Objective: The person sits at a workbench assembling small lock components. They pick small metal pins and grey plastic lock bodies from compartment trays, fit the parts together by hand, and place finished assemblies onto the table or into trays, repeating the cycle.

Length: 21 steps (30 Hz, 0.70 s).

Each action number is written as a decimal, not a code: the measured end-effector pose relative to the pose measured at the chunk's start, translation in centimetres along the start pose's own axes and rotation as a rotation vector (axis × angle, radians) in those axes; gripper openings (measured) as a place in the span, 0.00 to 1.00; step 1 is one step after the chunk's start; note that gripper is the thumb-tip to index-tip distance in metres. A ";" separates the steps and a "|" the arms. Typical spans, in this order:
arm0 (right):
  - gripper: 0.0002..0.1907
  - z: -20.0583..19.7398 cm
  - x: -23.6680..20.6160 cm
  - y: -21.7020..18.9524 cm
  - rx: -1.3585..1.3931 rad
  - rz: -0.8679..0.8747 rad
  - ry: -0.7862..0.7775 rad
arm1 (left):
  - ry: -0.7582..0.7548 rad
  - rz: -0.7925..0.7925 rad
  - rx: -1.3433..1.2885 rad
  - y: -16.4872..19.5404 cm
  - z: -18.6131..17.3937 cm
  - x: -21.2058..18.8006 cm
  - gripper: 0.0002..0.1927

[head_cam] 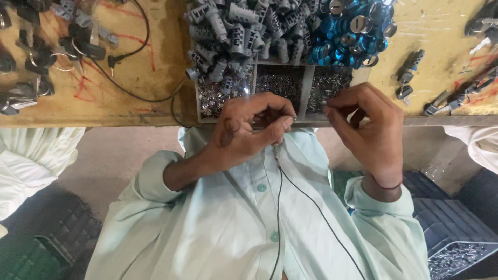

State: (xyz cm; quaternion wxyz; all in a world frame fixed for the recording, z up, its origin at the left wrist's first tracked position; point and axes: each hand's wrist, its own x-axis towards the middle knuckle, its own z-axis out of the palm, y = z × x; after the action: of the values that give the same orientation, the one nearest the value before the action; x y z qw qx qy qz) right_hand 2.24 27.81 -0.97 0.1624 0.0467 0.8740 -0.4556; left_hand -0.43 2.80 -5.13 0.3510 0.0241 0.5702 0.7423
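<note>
At the counter's near edge, the left hand (246, 132) pinches a small dark part (267, 118) in closed fingers, the right hand (371, 129) curls fingers beside it, both just short of the divided tray (306, 91) heaped with grey cylinders (233, 36) and blue rings (347, 26).

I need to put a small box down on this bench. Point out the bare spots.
Bare wood lies between the black cable and the compartment tray, and right of the tray before the loose grey parts. The far left is crowded with dark metal pieces; the tray is heaped with grey cylinders and blue rings.
</note>
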 end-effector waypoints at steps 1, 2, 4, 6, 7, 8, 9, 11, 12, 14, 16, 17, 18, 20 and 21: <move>0.08 0.3 -0.1 -0.5 0.194 0.043 -0.038 | 0.016 0.049 0.077 0.0 0.0 -0.1 0.08; 0.08 1.0 -0.2 -0.9 0.355 -0.002 0.013 | 0.034 0.098 0.154 0.0 0.1 -0.3 0.08; 0.07 3.3 -0.5 -1.4 0.677 -0.083 0.121 | 0.044 0.091 0.060 -0.3 0.5 -0.5 0.09; 0.08 5.7 -0.8 -1.2 0.429 -0.212 0.233 | 0.026 -0.012 -0.271 -0.7 0.9 -0.5 0.10; 0.09 6.3 -1.0 -0.8 0.303 -0.283 0.284 | 0.013 -0.014 -0.262 -0.9 0.9 -0.5 0.10; 0.08 6.5 -1.1 -0.3 0.387 -0.249 0.228 | 0.004 -0.014 -0.254 -1.0 0.8 -0.5 0.11; 0.08 6.6 -1.4 0.1 0.468 -0.214 0.169 | -0.004 -0.015 -0.249 -1.1 0.8 -0.5 0.11; 0.07 6.1 -1.8 1.1 0.613 -0.104 0.063 | -0.035 -0.030 -0.254 -1.2 0.6 -0.6 0.11; 0.06 5.7 -1.9 1.4 0.678 -0.038 0.019 | -0.054 -0.037 -0.256 -1.3 0.5 -0.5 0.11; 0.05 5.4 -1.9 2.0 0.778 0.026 -0.029 | -0.064 -0.043 -0.265 -1.2 0.5 -0.7 0.11; 0.05 5.6 -1.7 2.2 0.851 0.020 -0.040 | -0.028 0.032 -0.184 -0.9 0.5 -0.8 0.10; 0.05 5.8 -1.7 2.2 0.875 0.014 -0.038 | 0.009 0.109 -0.097 -0.8 0.7 -1.0 0.10; 0.05 6.1 -1.6 2.2 0.899 0.009 -0.033 | 0.046 0.183 -0.010 -0.7 0.8 -1.0 0.09; 0.06 6.6 -1.6 2.1 0.886 -0.031 -0.004 | 0.062 0.259 0.039 -0.5 0.9 -1.1 0.08; 0.07 6.8 -1.6 2.1 0.850 -0.067 0.019 | 0.068 0.295 0.064 -0.4 0.9 -1.1 0.08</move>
State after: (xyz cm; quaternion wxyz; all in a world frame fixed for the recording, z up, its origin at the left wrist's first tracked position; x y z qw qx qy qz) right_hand 5.89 23.66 -5.70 0.1059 0.0852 0.6111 -0.7798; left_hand 1.00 2.98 -4.76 0.2177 0.0938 0.5952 0.7678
